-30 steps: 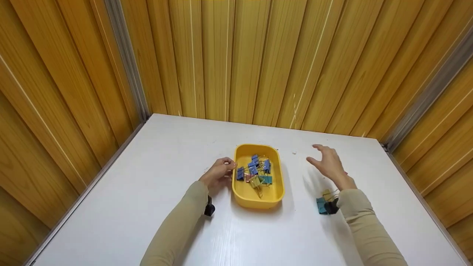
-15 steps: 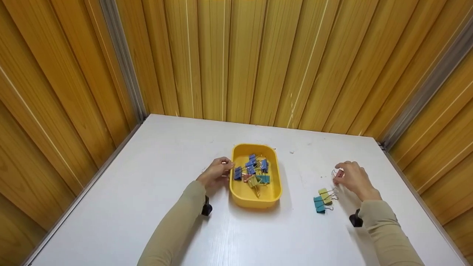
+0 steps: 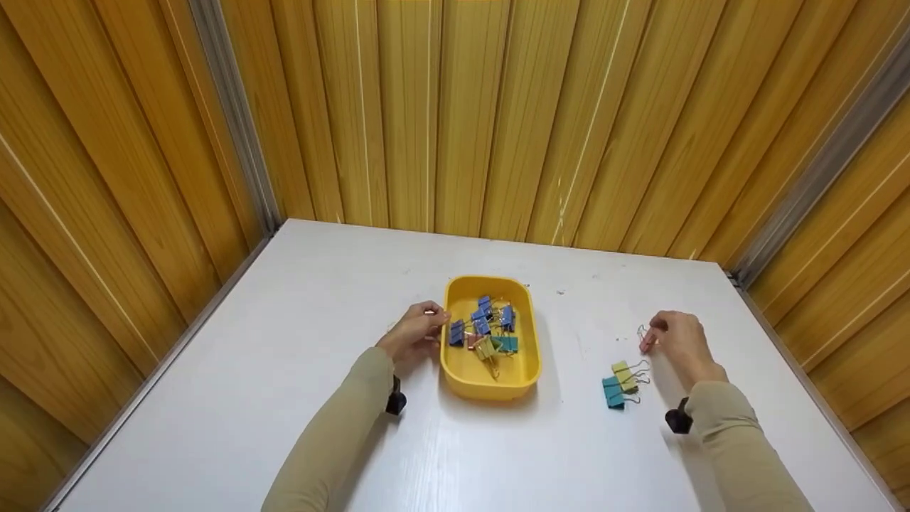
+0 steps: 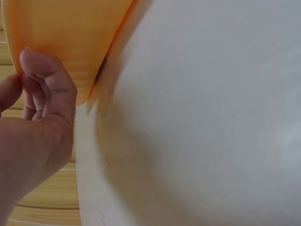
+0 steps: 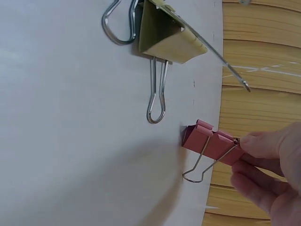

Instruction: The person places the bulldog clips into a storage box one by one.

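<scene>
The left hand pinches the left rim of a yellow plastic box; in the left wrist view its thumb and fingers grip the orange-looking wall. Inside the box lie several blue binder clips, a red one, a yellow one and a teal one. At the right, the right hand pinches a pink-red binder clip by one end; the right wrist view shows this clip between thumb and fingers, its wire handles hanging out.
On the white table, a yellow clip and a teal clip lie together just in front of the right hand. Wood-patterned panels stand behind the table and at both sides.
The right hand, with nothing in it a second ago, has moved right and toward the person and taken hold of the pink-red clip, now turned slightly. The left hand stays on the box.
</scene>
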Demonstrator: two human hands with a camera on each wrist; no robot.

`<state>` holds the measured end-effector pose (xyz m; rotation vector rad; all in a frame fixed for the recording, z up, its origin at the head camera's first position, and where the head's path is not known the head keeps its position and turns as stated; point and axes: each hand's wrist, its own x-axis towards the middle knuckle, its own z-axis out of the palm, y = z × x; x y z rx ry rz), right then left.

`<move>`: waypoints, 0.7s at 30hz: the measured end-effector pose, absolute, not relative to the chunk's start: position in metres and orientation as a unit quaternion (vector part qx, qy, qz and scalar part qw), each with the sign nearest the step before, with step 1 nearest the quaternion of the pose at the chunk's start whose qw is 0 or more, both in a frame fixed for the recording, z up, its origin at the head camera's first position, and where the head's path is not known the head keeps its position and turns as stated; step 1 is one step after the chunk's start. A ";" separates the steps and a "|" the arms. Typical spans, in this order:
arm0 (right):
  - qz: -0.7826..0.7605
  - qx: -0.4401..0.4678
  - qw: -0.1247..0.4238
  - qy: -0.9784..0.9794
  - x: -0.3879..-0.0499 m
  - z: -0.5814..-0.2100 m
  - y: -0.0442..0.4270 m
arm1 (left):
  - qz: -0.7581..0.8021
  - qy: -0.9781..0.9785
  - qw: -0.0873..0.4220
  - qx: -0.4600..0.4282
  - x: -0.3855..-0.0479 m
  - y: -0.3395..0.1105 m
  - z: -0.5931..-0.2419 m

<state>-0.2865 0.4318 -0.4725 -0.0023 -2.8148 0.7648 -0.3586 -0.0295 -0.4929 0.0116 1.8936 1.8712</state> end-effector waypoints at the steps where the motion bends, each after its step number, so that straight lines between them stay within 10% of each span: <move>1: 0.258 -0.004 0.120 -0.959 -0.288 -0.472 0.433 | 0.684 0.690 0.238 0.003 -0.359 -0.029 -0.492; 21: 0.238 0.011 0.158 -0.958 -0.284 -0.489 0.435 | 0.693 0.682 0.235 0.000 -0.356 -0.028 -0.491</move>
